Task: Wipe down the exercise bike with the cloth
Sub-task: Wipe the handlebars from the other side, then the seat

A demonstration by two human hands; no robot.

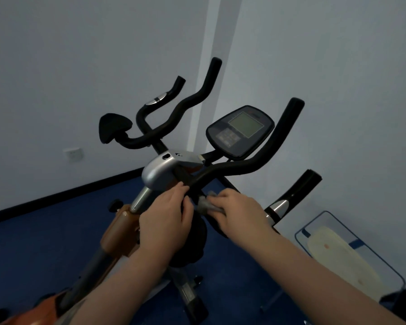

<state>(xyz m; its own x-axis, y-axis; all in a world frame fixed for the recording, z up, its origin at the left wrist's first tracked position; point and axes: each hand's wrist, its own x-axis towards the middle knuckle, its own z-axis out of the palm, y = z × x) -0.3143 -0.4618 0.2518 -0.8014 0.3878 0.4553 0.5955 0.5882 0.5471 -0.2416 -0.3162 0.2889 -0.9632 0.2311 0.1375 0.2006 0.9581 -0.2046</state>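
Blue floor [45,242] | right hand [239,212] pinches cloth [205,205] on handlebar [232,167] | left hand [164,219] fingers curled beside

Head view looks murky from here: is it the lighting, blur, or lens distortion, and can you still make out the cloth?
Head view: dim, flat light with a bluish cast; wide-angle bending tilts the walls; right hand slightly motion-blurred, gripping the grey cloth, still discernible; console screen soft, unreadable.

A plain indoor exercise room — an exercise bike [174,165] stands on blue carpet [45,242] by bare pale walls [80,55] with a wall socket [73,154].
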